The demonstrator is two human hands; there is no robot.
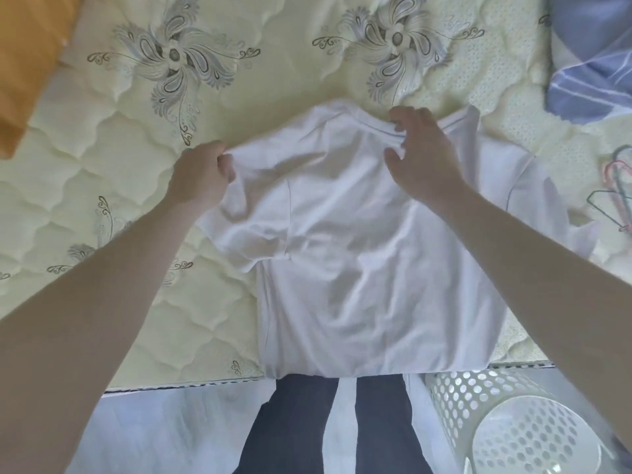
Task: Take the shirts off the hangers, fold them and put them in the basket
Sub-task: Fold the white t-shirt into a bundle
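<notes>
A white T-shirt (359, 268) lies spread on the mattress, collar away from me and hem at the near edge. Its left sleeve is folded inward over the body. My left hand (201, 176) pinches the shirt's left shoulder edge. My right hand (420, 155) hovers at the collar with fingers spread and relaxed, touching the fabric lightly. A white perforated basket (478, 398) stands on the floor at the lower right, below the mattress edge. It looks empty inside.
Bare wire hangers (615, 196) lie at the right edge of the quilted mattress (119, 165). A blue striped garment (591, 70) sits at the top right, an orange cloth (27, 63) at the top left. My dark trouser legs (297, 425) show below.
</notes>
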